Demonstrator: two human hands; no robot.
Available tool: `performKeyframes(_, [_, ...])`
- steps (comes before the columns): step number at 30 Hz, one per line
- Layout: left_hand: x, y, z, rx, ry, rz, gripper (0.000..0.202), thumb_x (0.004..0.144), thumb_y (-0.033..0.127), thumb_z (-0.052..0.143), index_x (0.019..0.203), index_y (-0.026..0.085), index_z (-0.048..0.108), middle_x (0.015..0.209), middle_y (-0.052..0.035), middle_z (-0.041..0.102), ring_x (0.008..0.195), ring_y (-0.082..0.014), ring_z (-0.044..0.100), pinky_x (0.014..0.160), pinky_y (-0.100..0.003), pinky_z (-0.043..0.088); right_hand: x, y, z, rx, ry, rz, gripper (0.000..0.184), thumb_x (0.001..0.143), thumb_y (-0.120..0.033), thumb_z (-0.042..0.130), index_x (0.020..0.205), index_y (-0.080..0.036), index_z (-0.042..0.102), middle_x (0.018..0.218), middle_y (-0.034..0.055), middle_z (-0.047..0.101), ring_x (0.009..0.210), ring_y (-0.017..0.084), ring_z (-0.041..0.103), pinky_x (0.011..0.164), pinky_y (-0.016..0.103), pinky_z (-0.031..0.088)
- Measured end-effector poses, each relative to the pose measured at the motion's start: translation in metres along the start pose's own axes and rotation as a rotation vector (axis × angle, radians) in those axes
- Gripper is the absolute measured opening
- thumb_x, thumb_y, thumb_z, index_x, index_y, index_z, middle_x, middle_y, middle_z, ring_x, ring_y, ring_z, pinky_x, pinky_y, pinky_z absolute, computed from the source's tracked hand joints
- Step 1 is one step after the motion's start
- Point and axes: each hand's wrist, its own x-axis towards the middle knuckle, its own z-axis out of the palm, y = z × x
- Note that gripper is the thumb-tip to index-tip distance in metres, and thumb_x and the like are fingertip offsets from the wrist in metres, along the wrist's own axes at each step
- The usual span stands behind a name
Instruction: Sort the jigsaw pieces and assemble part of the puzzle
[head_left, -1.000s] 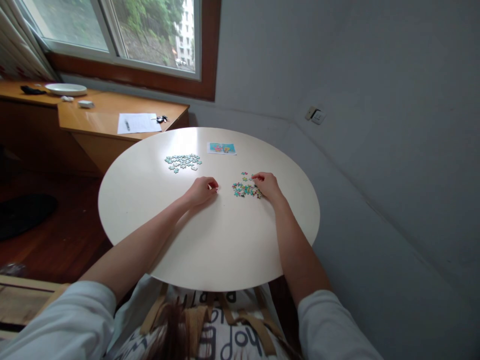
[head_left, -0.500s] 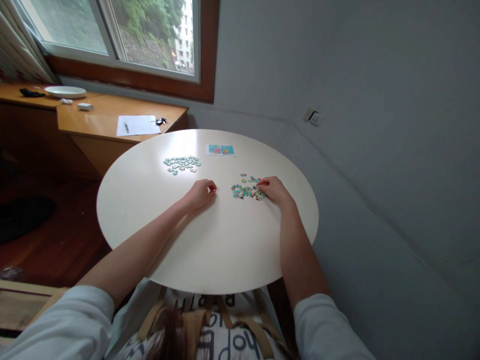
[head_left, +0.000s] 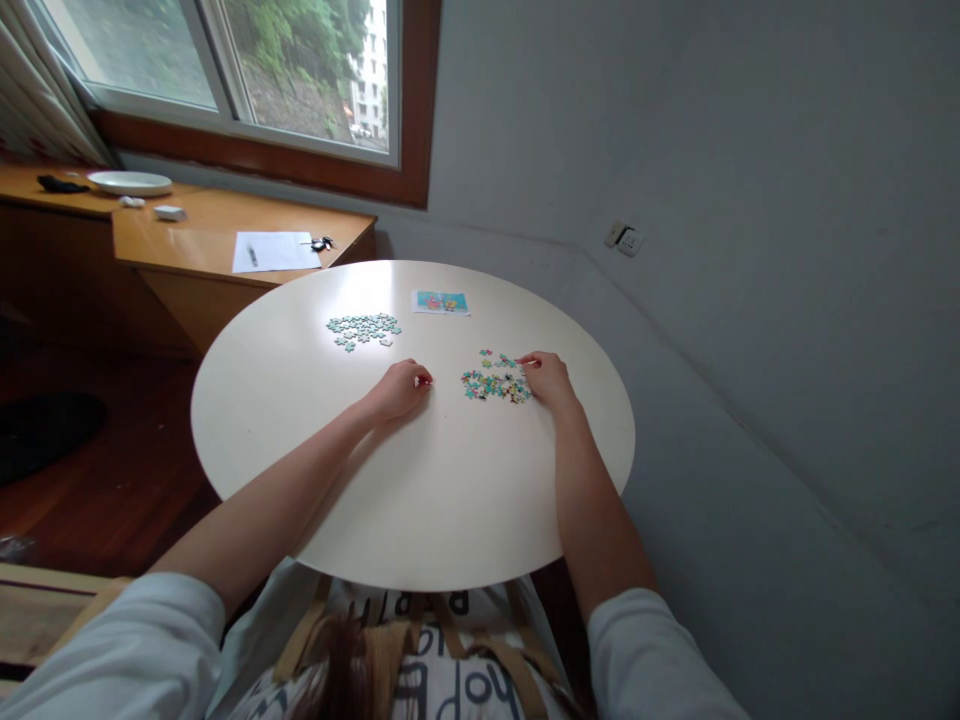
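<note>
Colourful jigsaw puzzle pieces (head_left: 491, 386) lie in a loose heap right of the middle of the round white table (head_left: 420, 500). At the right edge of this heap is my right hand (head_left: 550, 380), its index finger stretched over the upper pieces; nothing shows in its fingers. My left hand (head_left: 401, 390) rests on the table left of the heap, thumb and fingers pinched on a small puzzle piece (head_left: 422, 381), mostly covered. Farther left, pale greenish puzzle pieces (head_left: 364, 328) form a separate spread group. Behind both groups lies a small picture card (head_left: 441, 302), blue with coloured figures.
A wooden desk (head_left: 202, 215) stands beyond the table at the left. It bears a white sheet of paper (head_left: 274, 252), keys (head_left: 322, 243), a small white box (head_left: 170, 213) and a white plate (head_left: 130, 183). A grey wall (head_left: 750, 330) rises close on the right.
My right hand has shifted slightly up, its fingertips moving off the heap's middle toward the upper pieces. The left hand stays in place.
</note>
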Motion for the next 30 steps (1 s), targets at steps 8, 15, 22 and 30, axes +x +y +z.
performKeyframes(8, [0.001,-0.003,0.002,0.038,-0.009,0.013,0.025,0.072,0.013,0.052,0.085,0.015,0.073,0.088,-0.0091,0.065,0.074,-0.0186,0.061,0.077,-0.027,0.049,-0.002,-0.007,0.008,-0.057,-0.128,-0.096,0.022,0.073,-0.023,0.057,0.087,-0.020,0.073,0.077,0.0014,0.067,0.071,0.014,0.057,0.069,0.024,0.042])
performKeyframes(15, [0.003,-0.008,0.003,0.062,-0.014,0.024,0.033,0.069,0.009,0.046,0.086,0.015,0.073,0.091,-0.0085,0.067,0.080,-0.0189,0.062,0.080,-0.027,0.049,-0.004,-0.011,0.015,-0.128,-0.008,-0.027,0.030,0.081,-0.020,0.049,0.099,-0.027,0.072,0.111,0.0069,0.061,0.104,0.024,0.053,0.093,0.039,0.038])
performKeyframes(22, [0.002,-0.008,0.003,0.046,-0.006,0.021,0.029,0.069,0.011,0.050,0.085,0.016,0.074,0.088,-0.0084,0.066,0.076,-0.0187,0.061,0.078,-0.027,0.050,-0.007,-0.012,0.025,-0.064,-0.009,-0.090,0.028,0.081,-0.022,0.051,0.093,-0.029,0.074,0.115,0.0060,0.055,0.110,0.026,0.048,0.099,0.044,0.032])
performKeyframes(30, [0.002,-0.003,0.001,0.016,-0.002,-0.004,0.022,0.071,0.013,0.053,0.082,0.016,0.072,0.085,-0.0075,0.064,0.075,-0.0187,0.061,0.077,-0.027,0.048,-0.009,-0.014,0.011,-0.073,-0.198,-0.185,0.030,0.072,-0.015,0.054,0.092,-0.028,0.073,0.128,0.0033,0.052,0.118,0.025,0.047,0.105,0.044,0.028])
